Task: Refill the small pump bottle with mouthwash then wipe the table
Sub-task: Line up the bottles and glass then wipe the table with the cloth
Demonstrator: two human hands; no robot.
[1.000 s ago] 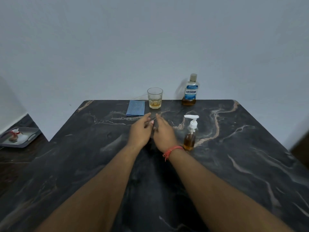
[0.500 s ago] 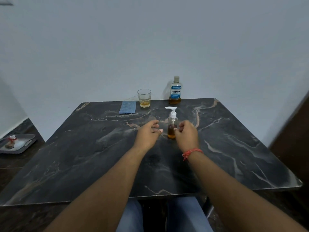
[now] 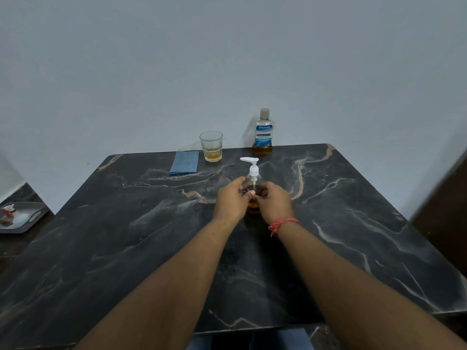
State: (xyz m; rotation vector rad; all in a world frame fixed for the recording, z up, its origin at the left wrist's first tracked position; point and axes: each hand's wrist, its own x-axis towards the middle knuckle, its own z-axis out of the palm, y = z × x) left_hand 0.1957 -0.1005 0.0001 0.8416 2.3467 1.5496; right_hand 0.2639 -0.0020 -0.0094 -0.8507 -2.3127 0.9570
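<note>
Right now we see both hands closed around the small pump bottle (image 3: 253, 181), which stands upright near the middle of the dark marbled counter (image 3: 126, 236). Our left hand (image 3: 231, 199) curls round the bottle's left side, fingers wrapped to its front, and our right hand (image 3: 274, 204) grips it from the right, so most of the clear body is hidden between them. What shows above the fingers is the white pump head (image 3: 250, 161), its spout pointing left, and a short stretch of clear neck; below the hands we can make out a little amber liquid at the base. A red thread band (image 3: 283, 223) sits on the right wrist.

Along the far edge of the counter, close to the pale wall, stand three things well apart from the hands. A blue folded cloth (image 3: 184, 162) lies flat at the left. Just beside it to the right is a clear glass (image 3: 211, 146) with a shallow layer of amber liquid. Further right stands the mouthwash bottle (image 3: 263, 131), upright and capped, with a blue label (it reads Listerine) and only a low band of amber liquid at the bottom.

Off the counter at the far left, lower down, a grey tray (image 3: 32, 218) holds a small object too blurred for us to identify.
</note>
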